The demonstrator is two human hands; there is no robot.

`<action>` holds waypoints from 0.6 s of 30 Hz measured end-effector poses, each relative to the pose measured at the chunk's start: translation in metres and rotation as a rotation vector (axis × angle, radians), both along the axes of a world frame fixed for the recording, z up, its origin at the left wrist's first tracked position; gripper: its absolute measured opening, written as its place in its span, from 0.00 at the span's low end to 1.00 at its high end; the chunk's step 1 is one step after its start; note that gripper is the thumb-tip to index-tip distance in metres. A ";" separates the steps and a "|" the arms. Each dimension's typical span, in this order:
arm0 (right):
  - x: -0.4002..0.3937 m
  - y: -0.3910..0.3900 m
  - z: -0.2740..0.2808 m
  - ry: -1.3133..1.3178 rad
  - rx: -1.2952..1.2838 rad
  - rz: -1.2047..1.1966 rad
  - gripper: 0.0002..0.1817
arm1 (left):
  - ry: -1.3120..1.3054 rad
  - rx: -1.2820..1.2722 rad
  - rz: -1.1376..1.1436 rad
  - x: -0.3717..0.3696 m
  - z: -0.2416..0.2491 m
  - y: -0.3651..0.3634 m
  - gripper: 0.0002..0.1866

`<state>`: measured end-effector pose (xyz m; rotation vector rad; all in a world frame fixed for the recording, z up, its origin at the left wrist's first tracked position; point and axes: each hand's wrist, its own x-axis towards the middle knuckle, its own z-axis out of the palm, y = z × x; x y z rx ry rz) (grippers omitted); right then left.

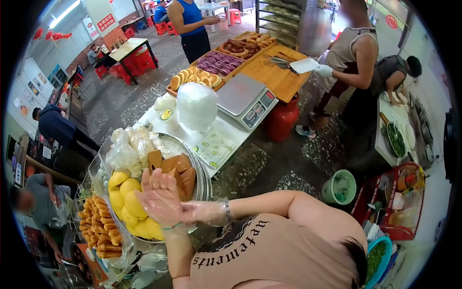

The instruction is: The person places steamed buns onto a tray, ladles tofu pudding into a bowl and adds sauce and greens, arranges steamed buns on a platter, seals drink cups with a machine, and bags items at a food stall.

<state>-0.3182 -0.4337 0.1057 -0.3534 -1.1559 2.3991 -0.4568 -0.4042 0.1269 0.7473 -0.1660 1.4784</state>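
My left hand (161, 197) is raised with its palm up and fingers stretched, a thin clear film seeming to cover it. At its wrist, my right hand (204, 212), in a clear plastic glove, closes on what looks like that glove's edge; some of its fingertips are hidden. Both hands are over a large round metal tray (201, 168). On the tray are yellow buns (129, 197), brown cake pieces (180, 166) and plastic bags of pale food (127, 149). Fried dough sticks (98, 224) are heaped beside it.
A digital scale (245, 98) and a white plastic bag (196, 106) stand on the metal table. Trays of purple food (219, 63) and flat cakes (192, 77) lie farther off. A green bucket (338, 187) is on the floor. Several people are nearby, one holding a white tray (304, 65).
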 end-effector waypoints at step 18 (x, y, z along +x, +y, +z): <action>0.041 0.018 -0.014 -0.380 1.160 0.101 0.14 | 0.346 -0.336 0.403 0.010 -0.033 -0.008 0.24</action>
